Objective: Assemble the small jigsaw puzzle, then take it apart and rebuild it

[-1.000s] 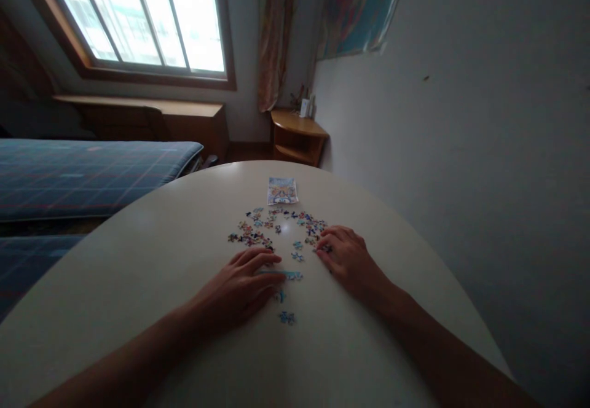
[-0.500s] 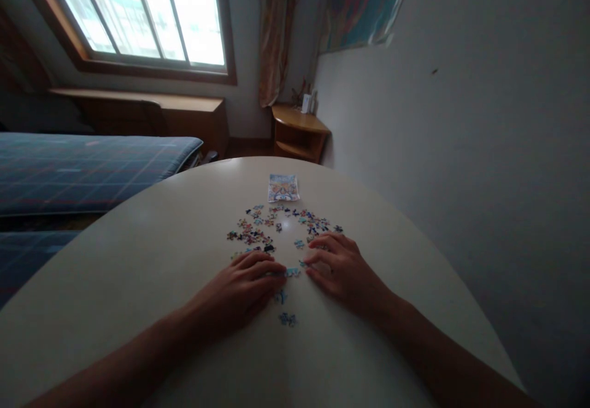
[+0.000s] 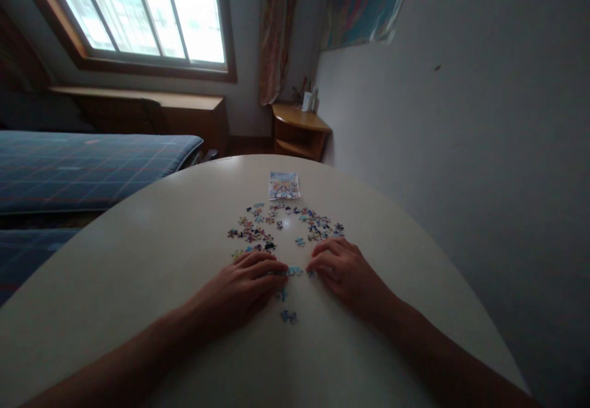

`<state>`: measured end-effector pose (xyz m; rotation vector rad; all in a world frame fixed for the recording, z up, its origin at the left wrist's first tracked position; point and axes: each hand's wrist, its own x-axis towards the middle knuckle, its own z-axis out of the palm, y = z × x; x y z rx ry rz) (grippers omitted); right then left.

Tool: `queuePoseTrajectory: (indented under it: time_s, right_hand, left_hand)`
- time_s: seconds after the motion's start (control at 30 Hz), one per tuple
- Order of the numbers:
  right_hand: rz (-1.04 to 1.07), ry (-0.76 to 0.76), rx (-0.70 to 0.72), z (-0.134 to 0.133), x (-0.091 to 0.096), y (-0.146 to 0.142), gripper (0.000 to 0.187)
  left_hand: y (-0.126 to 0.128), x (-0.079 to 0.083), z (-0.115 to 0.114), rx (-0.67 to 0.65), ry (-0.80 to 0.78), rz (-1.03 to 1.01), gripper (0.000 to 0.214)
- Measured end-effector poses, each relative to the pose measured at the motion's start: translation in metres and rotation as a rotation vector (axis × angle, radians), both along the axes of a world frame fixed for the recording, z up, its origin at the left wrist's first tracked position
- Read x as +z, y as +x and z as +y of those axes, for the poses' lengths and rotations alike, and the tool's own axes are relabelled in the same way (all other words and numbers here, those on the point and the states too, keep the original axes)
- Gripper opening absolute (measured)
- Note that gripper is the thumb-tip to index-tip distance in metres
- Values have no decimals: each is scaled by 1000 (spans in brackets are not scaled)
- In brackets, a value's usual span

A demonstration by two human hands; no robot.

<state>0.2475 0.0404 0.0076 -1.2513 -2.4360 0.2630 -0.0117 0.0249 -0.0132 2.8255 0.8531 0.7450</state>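
Note:
My left hand [image 3: 251, 278] rests on the table with its fingers together, the fingertips pressed on the left end of a short strip of joined light-blue jigsaw pieces [image 3: 295, 271]. Just right of the strip, my right hand [image 3: 340, 268] pinches a small jigsaw piece [image 3: 310, 272] between thumb and fingertips, with a narrow gap between it and the strip. Beside my left thumb lies a blue piece [image 3: 282, 295], partly covered. Nearer to me are a few linked blue pieces [image 3: 289, 316]. A single light-blue piece [image 3: 300, 242] lies beyond the strip.
Loose jigsaw pieces spread in an arc beyond my hands, with a left cluster [image 3: 251, 232] and a right cluster [image 3: 318, 223]. Behind them lies a small printed picture sheet [image 3: 284, 185]. The round white table [image 3: 152, 236] stands near a wall, a plaid mattress [image 3: 92, 168] and a corner shelf [image 3: 299, 117].
My right hand has drawn its fingertips closer together and brought the small piece slightly nearer to me, level with the strip's right end. My left hand has stayed in place.

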Motion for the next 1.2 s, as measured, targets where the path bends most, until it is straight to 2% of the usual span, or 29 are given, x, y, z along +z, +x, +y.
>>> queuePoseTrajectory:
  time_s: [0.13,0.2,0.4,0.47,0.63,0.8,1.2]
  right_hand:
    - [-17,15,-101,-3,3,-2,12]
    - [-43,10,-136,-4,6,-3,15]
    - [-30,-41,-6,-5,5,-4,23]
    - [-20,-52,-15,-5,4,-3,27]
    - [-3,-62,-70,-6,4,-4,21]
    - [21,-69,-48,-4,5,-4,13]
    - [69,-133,-8,-5,5,-4,11]
  left_hand:
    - [-1,-3,1,1,-1,-4,27]
    - [-1,-4,1,6,2,0,28]
    - [-1,-5,1,3,-7,13,27]
    - [-1,-4,1,-2,-6,12,27]
    - [0,-2,1,-8,-6,-6,28]
    - [-1,-4,1,-4,-8,10,29]
    - [1,-3,1,-11,9,-7,29]
